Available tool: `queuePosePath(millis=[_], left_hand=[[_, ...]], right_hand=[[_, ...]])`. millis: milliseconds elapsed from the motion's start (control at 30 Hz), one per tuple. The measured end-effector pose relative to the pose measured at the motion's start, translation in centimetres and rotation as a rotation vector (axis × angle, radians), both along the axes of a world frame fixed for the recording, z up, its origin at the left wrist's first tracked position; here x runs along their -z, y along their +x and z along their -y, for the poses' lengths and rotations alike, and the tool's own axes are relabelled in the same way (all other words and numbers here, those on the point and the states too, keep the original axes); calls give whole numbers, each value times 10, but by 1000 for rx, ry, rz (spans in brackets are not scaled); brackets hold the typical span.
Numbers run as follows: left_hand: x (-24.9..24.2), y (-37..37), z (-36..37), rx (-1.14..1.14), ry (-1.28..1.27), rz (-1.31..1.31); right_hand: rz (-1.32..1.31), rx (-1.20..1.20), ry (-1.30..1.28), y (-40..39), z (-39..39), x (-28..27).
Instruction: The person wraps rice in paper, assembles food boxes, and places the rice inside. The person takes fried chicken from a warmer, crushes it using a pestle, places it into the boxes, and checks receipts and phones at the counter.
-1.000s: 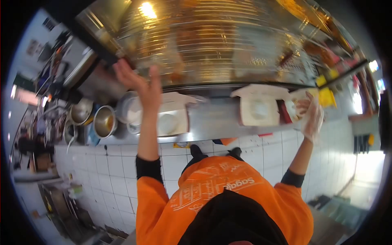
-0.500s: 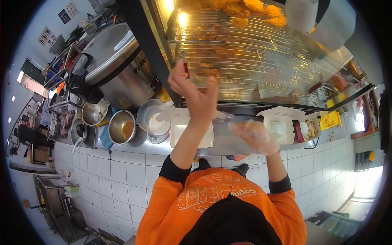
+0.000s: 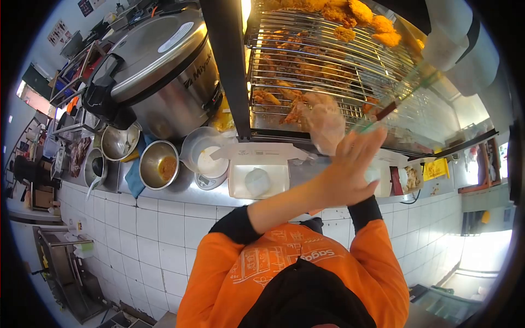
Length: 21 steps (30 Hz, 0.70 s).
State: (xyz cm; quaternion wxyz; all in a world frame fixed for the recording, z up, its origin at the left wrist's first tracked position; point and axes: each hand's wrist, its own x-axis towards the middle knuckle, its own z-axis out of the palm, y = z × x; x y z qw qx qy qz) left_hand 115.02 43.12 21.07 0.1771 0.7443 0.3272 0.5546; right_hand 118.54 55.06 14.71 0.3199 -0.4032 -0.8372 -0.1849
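Observation:
My bare left hand [image 3: 354,164] reaches across to the right with its fingers stretched out, by the edge of the warmer's glass door [image 3: 407,101]. The fingertips appear to press on the glass, below its brown handle. Inside the warming cabinet is my right hand [image 3: 324,121] in a clear plastic glove, close to pieces of fried chicken [image 3: 295,109] on the wire rack [image 3: 344,71]. Motion and the glove smear its fingers, and my left forearm crosses in front of the right one. Below stands an open paper box [image 3: 236,183] with a round white mound [image 3: 257,182] in it.
A large rice cooker [image 3: 164,76] is at left. Along the counter stand a steel bowl [image 3: 158,164] with sauce, a plastic jug [image 3: 198,150] and a scale [image 3: 210,180]. Another food box [image 3: 396,180] and a yellow packet [image 3: 436,169] lie at right.
The glass door has slid right, with my left hand moving right too. My gloved right hand has gone up from the counter into the cabinet. The left paper box is now uncovered to view.

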Motion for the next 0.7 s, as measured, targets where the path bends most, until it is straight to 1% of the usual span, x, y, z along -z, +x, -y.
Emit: queuePosePath(millis=[67,133,267,367,433,567,700], left_hand=[[16,-20,28,91,28,-67],[39,-40,54,118,-65,-155],[91,-72,93,-52,-291,-105],[113,-92,120,-122,-461,-34],[125,-102,136,-159,-518,-17],[141,-112,150,-291,-533,40],[137,-117,149,-275,-556,98]], right_hand=[[45,118,60,-1,-27,-13],[63,196,79,2,-54,-22],[45,233,20,17,-88,-28],[30,229,0,24,-93,-31],[25,212,-10,26,-92,-28],[30,126,-18,15,-82,-20],[48,67,-20,-10,-79,-17]])
